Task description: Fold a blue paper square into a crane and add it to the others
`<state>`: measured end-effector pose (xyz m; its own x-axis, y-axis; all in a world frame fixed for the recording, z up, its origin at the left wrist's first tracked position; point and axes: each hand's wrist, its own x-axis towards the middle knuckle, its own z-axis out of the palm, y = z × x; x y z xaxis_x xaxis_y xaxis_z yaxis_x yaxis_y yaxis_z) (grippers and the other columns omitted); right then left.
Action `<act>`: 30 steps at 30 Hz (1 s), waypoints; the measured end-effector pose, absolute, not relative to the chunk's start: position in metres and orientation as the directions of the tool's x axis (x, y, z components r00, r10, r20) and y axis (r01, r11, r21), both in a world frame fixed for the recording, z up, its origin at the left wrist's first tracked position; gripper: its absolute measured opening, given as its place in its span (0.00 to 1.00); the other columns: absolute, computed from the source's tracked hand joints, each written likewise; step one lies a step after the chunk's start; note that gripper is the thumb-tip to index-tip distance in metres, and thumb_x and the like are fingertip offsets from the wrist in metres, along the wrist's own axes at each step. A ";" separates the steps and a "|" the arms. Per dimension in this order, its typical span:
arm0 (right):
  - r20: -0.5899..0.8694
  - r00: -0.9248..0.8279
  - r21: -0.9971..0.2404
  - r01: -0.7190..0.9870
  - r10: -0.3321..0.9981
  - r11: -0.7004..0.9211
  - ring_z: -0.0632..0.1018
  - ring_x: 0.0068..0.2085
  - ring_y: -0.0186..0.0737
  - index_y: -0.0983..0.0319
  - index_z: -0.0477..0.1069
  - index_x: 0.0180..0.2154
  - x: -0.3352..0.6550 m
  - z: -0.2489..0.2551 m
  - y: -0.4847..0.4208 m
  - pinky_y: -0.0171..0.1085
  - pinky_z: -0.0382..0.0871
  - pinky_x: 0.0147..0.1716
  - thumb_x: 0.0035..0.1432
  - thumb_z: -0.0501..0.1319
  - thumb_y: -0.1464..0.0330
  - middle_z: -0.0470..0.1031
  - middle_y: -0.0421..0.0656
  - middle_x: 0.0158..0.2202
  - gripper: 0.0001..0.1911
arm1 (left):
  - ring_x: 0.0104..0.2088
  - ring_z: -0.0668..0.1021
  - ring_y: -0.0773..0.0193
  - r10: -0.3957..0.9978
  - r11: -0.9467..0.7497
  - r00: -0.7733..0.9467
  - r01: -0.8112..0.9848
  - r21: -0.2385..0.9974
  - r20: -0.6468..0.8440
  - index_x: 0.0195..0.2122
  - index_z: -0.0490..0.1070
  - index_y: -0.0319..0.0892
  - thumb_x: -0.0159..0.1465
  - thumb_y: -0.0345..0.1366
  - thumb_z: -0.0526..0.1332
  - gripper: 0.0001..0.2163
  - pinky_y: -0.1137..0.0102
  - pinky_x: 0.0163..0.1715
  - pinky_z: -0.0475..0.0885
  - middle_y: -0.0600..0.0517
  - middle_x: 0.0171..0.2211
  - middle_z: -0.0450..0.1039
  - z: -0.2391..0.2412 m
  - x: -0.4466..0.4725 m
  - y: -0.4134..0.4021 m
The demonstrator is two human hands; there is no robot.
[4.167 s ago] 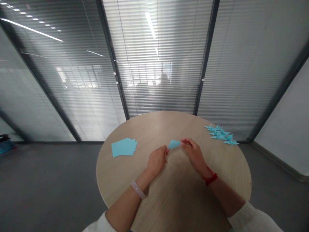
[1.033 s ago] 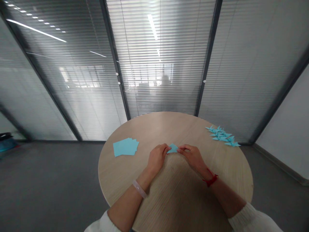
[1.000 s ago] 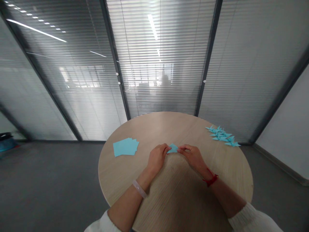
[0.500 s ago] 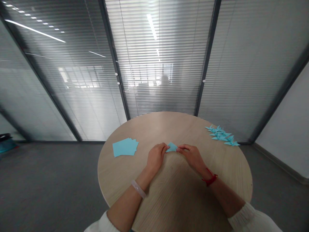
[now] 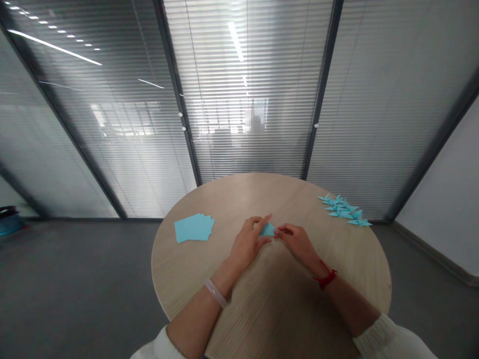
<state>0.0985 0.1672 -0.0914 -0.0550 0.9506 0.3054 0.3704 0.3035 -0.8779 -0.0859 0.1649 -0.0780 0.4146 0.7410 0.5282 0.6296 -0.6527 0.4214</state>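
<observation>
A small piece of folded light-blue paper point(image 5: 267, 230) lies on the round wooden table point(image 5: 258, 194), between my two hands. My left hand point(image 5: 247, 242) rests at its left side with thumb and fingers spread apart, the index finger reaching over the paper's upper left part. At the paper's right corner, my right hand point(image 5: 296, 241) pinches the edge between thumb and fingertips. Part of the paper is hidden under the left fingers, so its full shape does not show.
A loose stack of light-blue paper sheets point(image 5: 193, 228) sits on the table's left side. Several folded blue paper cranes point(image 5: 342, 208) stand in a cluster near the right edge. Behind the table are glass panels with blinds point(image 5: 254, 149).
My left hand has opened from a pinch on the paper's left corner, and its index finger now stretches over the paper. The right hand stays nearly in place.
</observation>
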 end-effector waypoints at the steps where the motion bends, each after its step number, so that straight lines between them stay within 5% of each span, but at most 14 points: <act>1: 0.311 -0.063 -0.876 0.367 0.948 0.312 0.77 0.32 0.42 0.62 0.76 0.30 0.098 -0.091 0.167 0.37 0.68 0.32 0.52 0.59 0.60 0.79 0.44 0.29 0.12 | 0.52 0.68 0.56 0.731 -0.663 0.435 0.635 0.397 0.526 0.60 0.57 0.53 0.60 0.35 0.62 0.27 0.60 0.50 0.67 0.47 0.52 0.63 -0.079 -0.086 0.165; 9: 0.330 -0.086 -0.883 0.325 0.940 0.340 0.75 0.30 0.40 0.62 0.74 0.28 0.097 -0.089 0.165 0.35 0.65 0.32 0.52 0.59 0.59 0.76 0.42 0.26 0.13 | 0.51 0.69 0.56 0.716 -0.679 0.437 0.616 0.398 0.544 0.56 0.64 0.50 0.61 0.33 0.61 0.21 0.59 0.51 0.67 0.46 0.51 0.64 -0.087 -0.087 0.169; 13: 0.309 -0.036 -0.899 0.314 0.950 0.304 0.72 0.25 0.36 0.62 0.71 0.24 0.098 -0.089 0.167 0.34 0.61 0.26 0.51 0.60 0.56 0.73 0.40 0.21 0.16 | 0.51 0.70 0.57 0.744 -0.666 0.407 0.517 0.538 0.530 0.56 0.64 0.49 0.60 0.31 0.61 0.22 0.59 0.53 0.65 0.46 0.50 0.67 -0.084 -0.084 0.170; 20: 0.327 0.029 -0.910 0.278 0.945 0.306 0.70 0.24 0.35 0.62 0.70 0.22 0.099 -0.089 0.168 0.33 0.60 0.24 0.51 0.61 0.54 0.71 0.39 0.20 0.18 | 0.39 0.75 0.61 0.890 -0.437 0.278 0.300 0.848 0.360 0.51 0.69 0.44 0.55 0.35 0.65 0.21 0.66 0.42 0.71 0.48 0.40 0.74 -0.078 -0.085 0.174; 30: 0.377 0.086 -0.888 0.315 0.922 0.334 0.76 0.34 0.42 0.62 0.73 0.33 0.100 -0.096 0.173 0.39 0.69 0.35 0.51 0.61 0.58 0.77 0.44 0.32 0.14 | 0.32 0.73 0.64 0.954 -0.188 0.235 -0.014 0.982 0.186 0.42 0.72 0.37 0.56 0.46 0.63 0.18 0.69 0.35 0.68 0.48 0.34 0.74 -0.071 -0.087 0.176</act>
